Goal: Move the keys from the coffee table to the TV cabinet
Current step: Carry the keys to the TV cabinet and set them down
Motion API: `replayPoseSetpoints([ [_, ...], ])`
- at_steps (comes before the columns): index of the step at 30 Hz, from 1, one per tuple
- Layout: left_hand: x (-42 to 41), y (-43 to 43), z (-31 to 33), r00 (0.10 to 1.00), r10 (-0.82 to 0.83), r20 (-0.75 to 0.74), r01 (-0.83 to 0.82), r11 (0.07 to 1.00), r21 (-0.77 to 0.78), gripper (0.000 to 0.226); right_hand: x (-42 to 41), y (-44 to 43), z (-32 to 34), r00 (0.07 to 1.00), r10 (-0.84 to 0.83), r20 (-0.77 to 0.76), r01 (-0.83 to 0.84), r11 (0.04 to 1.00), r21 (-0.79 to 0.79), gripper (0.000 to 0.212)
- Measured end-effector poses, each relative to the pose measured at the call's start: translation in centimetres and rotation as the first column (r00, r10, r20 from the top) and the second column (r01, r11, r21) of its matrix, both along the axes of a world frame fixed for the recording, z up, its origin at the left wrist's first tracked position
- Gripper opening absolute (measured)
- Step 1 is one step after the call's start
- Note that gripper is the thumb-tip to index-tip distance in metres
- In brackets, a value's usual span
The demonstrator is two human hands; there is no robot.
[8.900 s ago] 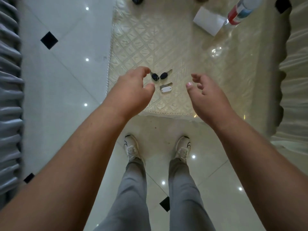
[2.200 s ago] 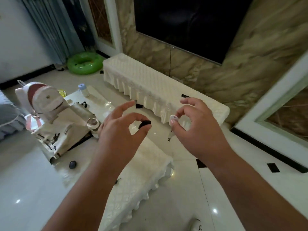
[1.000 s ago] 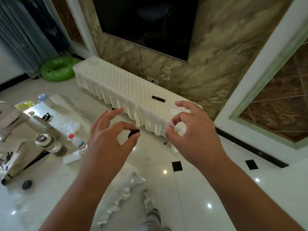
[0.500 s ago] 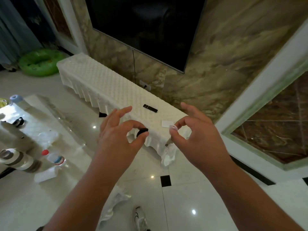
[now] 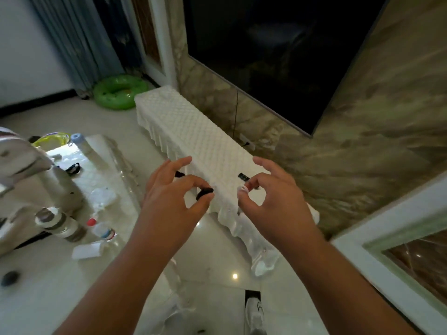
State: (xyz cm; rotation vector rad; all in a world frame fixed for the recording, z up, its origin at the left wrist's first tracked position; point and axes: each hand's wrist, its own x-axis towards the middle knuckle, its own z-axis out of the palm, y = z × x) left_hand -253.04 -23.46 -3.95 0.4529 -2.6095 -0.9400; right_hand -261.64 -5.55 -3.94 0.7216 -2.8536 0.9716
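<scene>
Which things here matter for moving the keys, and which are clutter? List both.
Job:
black key, pinched in left hand
white key, pinched in right hand
TV cabinet
coffee table

Lying about:
green swim ring
bottles
white box
black remote on the cabinet
TV

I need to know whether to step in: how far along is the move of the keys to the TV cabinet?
Pickup looks done: the left hand pinches a black key and the right hand pinches a white-headed key. Both are held in the air in front of the TV cabinet. Left to do: reach over its quilted top and set both keys down.
</scene>
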Motion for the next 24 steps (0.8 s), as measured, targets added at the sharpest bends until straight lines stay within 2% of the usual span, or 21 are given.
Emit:
replayPoseSetpoints([
  [5,-1.9,-0.8,1.8,0.986,0.169,-0.016,-0.169,0.985,-0.038,0.013,-5.2,-2.5,0.2,0.99,0.132,-0.043,-0.134,0.99,-0.043,0.014],
  [13,-5.0,-0.6,2.4,0.901,0.431,-0.056,-0.432,0.902,-0.012,0.013,-13.1,-5.4,1.5,0.943,0.33,-0.048,-0.332,0.942,-0.044,0.016],
  [24,-7.8,-3.9,0.8,0.823,0.568,-0.007,-0.568,0.823,0.006,0.013,-17.2,-11.4,-0.2,0.874,0.486,-0.002,-0.484,0.87,-0.089,0.014],
])
